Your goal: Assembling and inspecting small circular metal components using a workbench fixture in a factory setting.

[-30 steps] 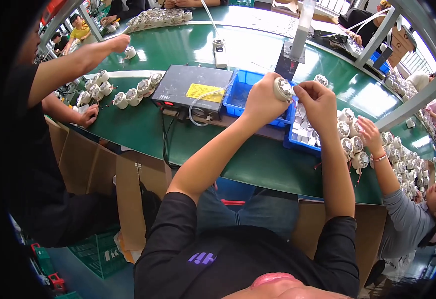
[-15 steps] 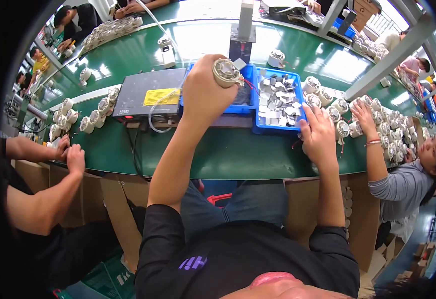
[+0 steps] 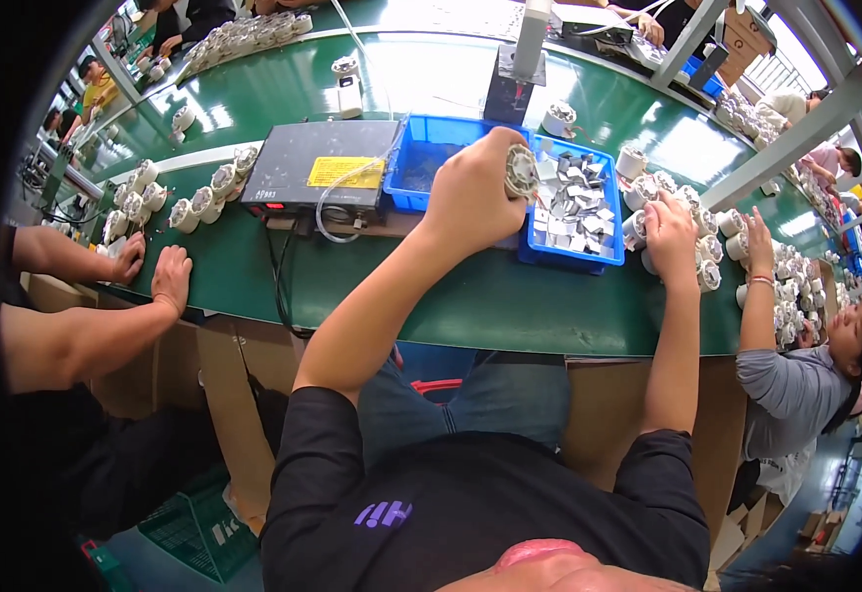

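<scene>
While held up, lamp housing (image 3: 522,172) w/in left-hand fingers (image 3: 485,163).

Yellow rectangular label (image 3: 344,173) on top of the flat dark grey box (image 3: 318,178), near its right half, on the green desk (image 3: 510,296); a small red lit spot on the box's front edge at the left, too small to tell whether a display. Brown cardboard carton (image 3: 745,30) at the upper right beyond the desk, flaps open, dark print on its side, partly hidden by a grey metal frame post. More brown cardboard (image 3: 229,395) standing upright below the desk's near edge, plain, unprinted as far as visible. Small purple printed mark (image 3: 384,513) on the black shirt at the bottom, centre-left
</scene>
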Demonstrator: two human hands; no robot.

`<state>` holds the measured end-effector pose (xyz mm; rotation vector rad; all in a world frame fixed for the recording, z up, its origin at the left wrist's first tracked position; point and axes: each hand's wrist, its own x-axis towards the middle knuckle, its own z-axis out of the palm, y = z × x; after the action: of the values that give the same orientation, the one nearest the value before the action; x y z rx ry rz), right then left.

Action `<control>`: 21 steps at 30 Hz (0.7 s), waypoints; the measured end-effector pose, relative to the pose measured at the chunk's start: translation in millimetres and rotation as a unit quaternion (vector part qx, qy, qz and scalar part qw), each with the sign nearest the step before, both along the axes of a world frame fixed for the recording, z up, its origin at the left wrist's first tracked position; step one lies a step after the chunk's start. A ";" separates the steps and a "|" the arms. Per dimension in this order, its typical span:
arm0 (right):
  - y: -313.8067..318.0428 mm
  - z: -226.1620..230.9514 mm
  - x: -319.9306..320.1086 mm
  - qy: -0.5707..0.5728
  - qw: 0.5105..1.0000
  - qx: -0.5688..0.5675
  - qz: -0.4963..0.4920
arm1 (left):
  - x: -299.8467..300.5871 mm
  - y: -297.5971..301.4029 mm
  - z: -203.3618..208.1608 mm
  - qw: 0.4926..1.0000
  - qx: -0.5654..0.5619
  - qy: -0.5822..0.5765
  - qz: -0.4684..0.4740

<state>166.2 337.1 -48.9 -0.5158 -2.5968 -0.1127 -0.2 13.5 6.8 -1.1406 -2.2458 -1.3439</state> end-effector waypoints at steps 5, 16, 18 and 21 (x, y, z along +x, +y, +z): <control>1.6 34.6 -11.1 -0.078 0.979 -0.188 -0.029 | 3.0 -1.2 0.8 0.999 -0.054 -0.004 -0.007; 57.3 68.4 -102.4 -0.219 0.938 -0.259 0.070 | 9.5 6.2 -11.3 0.995 -0.069 0.059 -0.049; 58.0 70.6 -96.2 -0.268 0.909 -0.310 0.076 | 13.8 10.3 -11.1 0.994 -0.068 0.075 -0.047; 21.8 56.2 -50.1 -0.121 0.957 -0.235 0.121 | 17.6 10.9 -12.5 0.994 -0.060 0.073 -0.057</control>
<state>116.1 359.0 7.3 -0.3531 -2.9082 0.5687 17.4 24.4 -5.7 -1.3804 -2.2112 -1.1366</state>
